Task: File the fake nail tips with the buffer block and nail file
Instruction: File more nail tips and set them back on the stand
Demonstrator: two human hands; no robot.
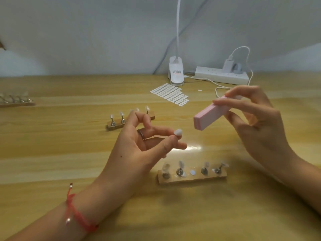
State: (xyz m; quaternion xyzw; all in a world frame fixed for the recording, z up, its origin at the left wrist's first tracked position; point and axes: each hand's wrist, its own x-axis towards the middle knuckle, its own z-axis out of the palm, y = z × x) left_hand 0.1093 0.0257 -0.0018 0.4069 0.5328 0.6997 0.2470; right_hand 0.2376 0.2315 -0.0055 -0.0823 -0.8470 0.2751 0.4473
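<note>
White nail tip (178, 132) is pinched by fingers (166, 145) of the left hand (139, 145). The pink buffer block (211, 115) is gripped by fingers (243, 104) of the right hand (257, 122), near the tip, not touching. Buffing seems about to start: the block must be rubbed softly on it. Four tips (180, 165) are held on the near wooden stand (192, 179).

Nail tip (178, 132) and buffer block (211, 116) above the wooden stand (192, 179)
The small white nail tip was pinched above the stand's left end; the pink buffer block was held tilted, near it but apart.
</note>
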